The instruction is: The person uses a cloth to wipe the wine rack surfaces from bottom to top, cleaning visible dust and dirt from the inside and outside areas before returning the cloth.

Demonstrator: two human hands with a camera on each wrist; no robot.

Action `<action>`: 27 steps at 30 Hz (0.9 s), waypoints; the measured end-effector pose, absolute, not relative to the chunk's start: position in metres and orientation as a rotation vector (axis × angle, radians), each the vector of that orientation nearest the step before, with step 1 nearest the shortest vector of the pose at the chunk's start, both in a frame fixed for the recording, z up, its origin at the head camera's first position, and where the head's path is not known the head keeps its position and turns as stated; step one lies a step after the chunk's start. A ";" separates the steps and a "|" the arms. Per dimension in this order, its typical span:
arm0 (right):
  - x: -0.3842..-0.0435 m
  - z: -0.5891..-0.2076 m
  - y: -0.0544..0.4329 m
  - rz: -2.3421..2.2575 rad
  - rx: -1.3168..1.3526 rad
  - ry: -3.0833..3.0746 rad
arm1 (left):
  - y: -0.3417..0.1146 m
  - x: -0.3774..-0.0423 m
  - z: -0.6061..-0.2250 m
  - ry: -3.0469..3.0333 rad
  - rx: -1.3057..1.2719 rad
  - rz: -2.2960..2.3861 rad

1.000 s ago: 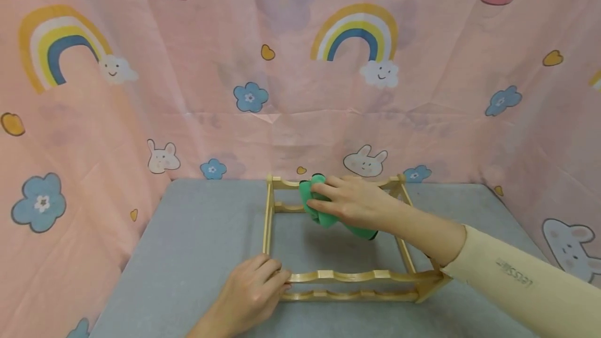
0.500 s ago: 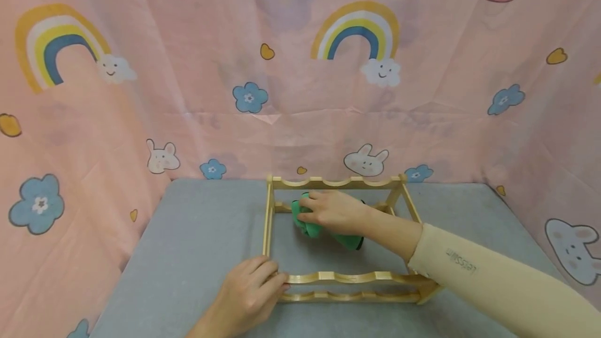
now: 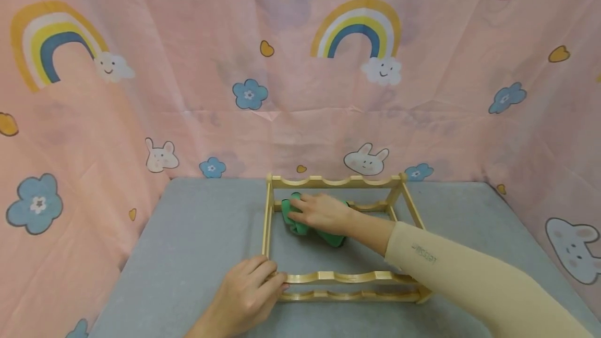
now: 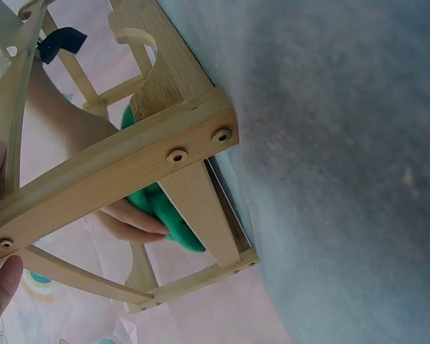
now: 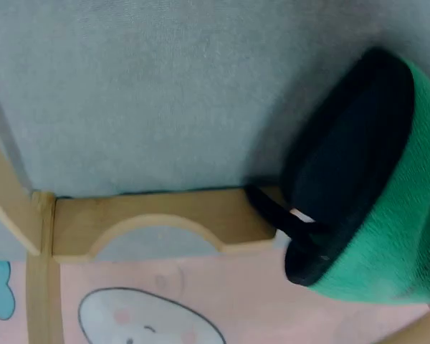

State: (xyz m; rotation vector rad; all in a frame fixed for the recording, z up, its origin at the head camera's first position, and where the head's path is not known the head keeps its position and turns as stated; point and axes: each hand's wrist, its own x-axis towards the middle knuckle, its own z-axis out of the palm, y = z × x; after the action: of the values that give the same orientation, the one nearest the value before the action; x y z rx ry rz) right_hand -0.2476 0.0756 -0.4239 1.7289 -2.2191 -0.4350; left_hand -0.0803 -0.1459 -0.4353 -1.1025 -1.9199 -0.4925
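Observation:
A wooden wine rack (image 3: 352, 277) with scalloped rails stands on the grey table. My left hand (image 3: 246, 288) grips its front left corner; in the left wrist view, fingertips (image 4: 3, 283) show against the wood. Inside the frame, my right hand (image 3: 324, 214) holds a bunched green cloth item (image 3: 332, 239) with black edging, low over the tabletop. From the right wrist, the green item (image 5: 394, 244) shows a dark, pouch-like opening and a black loop near a scalloped rail (image 5: 143, 215). The left wrist view shows the right hand's fingers (image 4: 132, 222) around the green cloth (image 4: 175, 218), behind the rack's bars.
The grey tabletop (image 3: 197, 233) extends on both sides of the rack. A pink printed curtain (image 3: 291, 134) hangs behind the table and along its sides. The right forearm in a beige sleeve (image 3: 451, 265) crosses over the rack's right side and front rail.
The right hand has moved left and down inside the rack with the green cloth item, from near the back rail towards the tabletop. The left hand stays on the rack's corner.

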 end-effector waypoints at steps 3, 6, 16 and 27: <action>-0.250 -0.430 0.069 -0.503 1.715 -2.189 | -0.146 -0.080 -0.434 -1.918 -1.105 -0.487; -0.253 -0.436 0.065 -0.588 1.691 -2.179 | -0.146 -0.080 -0.434 -1.928 -1.105 -0.489; -0.260 -0.440 0.069 -0.816 1.708 -2.118 | -0.146 -0.079 -0.437 -1.945 -1.108 -0.492; -0.260 -0.424 0.103 -0.956 1.744 -2.196 | -0.146 -0.080 -0.434 -1.915 -1.102 -0.476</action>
State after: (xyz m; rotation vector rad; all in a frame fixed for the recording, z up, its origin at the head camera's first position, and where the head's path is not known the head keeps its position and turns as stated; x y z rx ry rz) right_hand -0.2598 0.1027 -0.4237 1.7442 -2.1956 -0.9556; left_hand -0.0800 -0.1456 -0.4336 -1.1021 -1.9147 -0.4765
